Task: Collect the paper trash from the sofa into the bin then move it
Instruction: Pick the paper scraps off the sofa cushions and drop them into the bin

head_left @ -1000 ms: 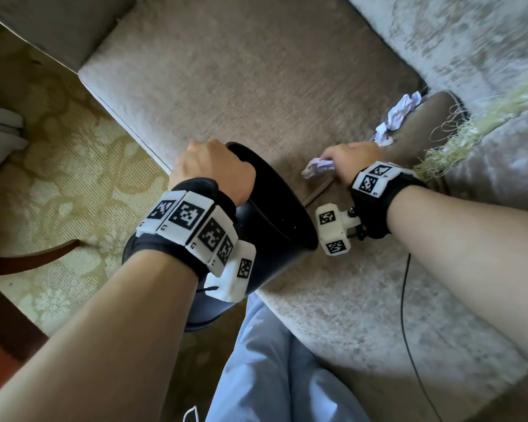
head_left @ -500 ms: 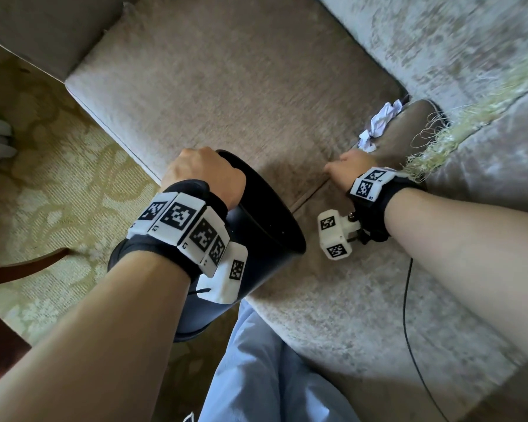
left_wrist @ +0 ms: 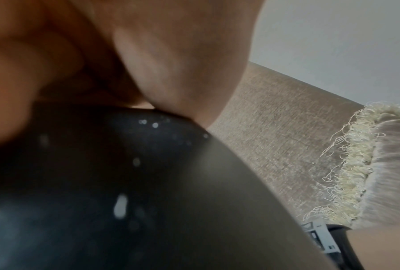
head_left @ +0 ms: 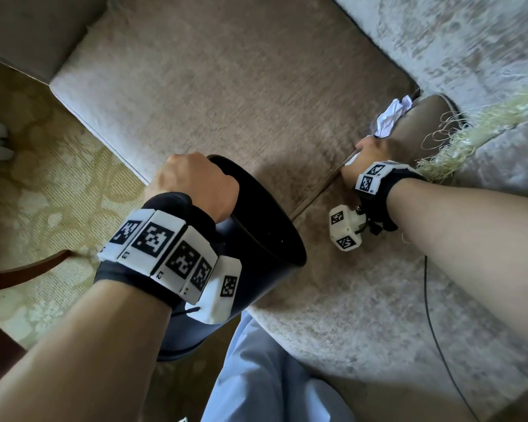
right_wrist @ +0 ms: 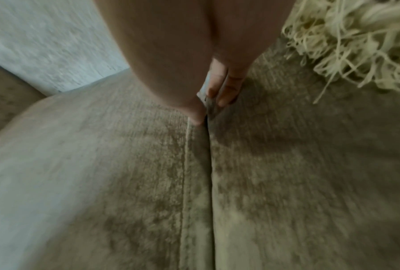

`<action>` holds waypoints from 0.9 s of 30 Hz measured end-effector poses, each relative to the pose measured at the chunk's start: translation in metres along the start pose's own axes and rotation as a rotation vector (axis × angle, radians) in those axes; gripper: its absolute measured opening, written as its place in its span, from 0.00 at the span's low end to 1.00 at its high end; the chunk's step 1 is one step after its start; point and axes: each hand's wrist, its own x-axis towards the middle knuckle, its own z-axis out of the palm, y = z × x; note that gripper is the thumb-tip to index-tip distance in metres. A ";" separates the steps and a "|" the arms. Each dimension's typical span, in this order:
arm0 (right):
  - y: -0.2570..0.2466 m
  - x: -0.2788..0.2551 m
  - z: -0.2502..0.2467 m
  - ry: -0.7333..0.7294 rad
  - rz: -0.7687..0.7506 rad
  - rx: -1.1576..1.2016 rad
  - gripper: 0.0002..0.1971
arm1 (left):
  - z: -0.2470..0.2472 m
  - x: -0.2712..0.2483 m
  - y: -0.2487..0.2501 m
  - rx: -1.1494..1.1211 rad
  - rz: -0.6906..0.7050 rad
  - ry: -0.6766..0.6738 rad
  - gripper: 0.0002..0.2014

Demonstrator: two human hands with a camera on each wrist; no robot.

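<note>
My left hand (head_left: pixel 195 184) grips the near rim of the black bin (head_left: pixel 265 239), which is tilted against the sofa's front edge; in the left wrist view the bin wall (left_wrist: pixel 148 182) fills the frame under my palm. My right hand (head_left: pixel 369 155) is down at the seam between two seat cushions, closed round a scrap of white paper (head_left: pixel 351 159). In the right wrist view a pale sliver of that paper (right_wrist: pixel 205 89) shows pinched between thumb and fingers (right_wrist: pixel 229 95). A second crumpled white paper (head_left: pixel 390 115) lies just beyond my right hand, against a brown cushion (head_left: pixel 424 126).
A fringed pale throw (head_left: pixel 476 126) hangs over the sofa at the right. A thin black cable (head_left: pixel 433 315) runs across the near seat cushion. Patterned carpet (head_left: pixel 43 178) and a curved wooden furniture leg (head_left: pixel 22 272) are at the left, and my trouser leg (head_left: pixel 265 376) is below.
My right hand closed round the first paper scrap, which now barely shows, and moved back along the seam towards the second paper. The left hand keeps hold of the bin.
</note>
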 end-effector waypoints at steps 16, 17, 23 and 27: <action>-0.054 -0.064 -0.015 -0.448 -0.104 0.430 0.03 | 0.007 -0.007 0.002 -0.013 -0.067 0.055 0.09; -0.062 -0.076 -0.015 -0.553 -0.091 0.510 0.04 | 0.008 -0.008 0.001 -0.023 -0.057 0.048 0.09; -0.070 -0.114 -0.031 -1.146 -0.113 0.413 0.13 | 0.000 -0.027 -0.012 -0.005 -0.023 -0.009 0.11; -0.059 -0.109 -0.051 -1.113 -0.067 0.429 0.14 | -0.006 -0.044 -0.015 0.022 0.033 -0.064 0.08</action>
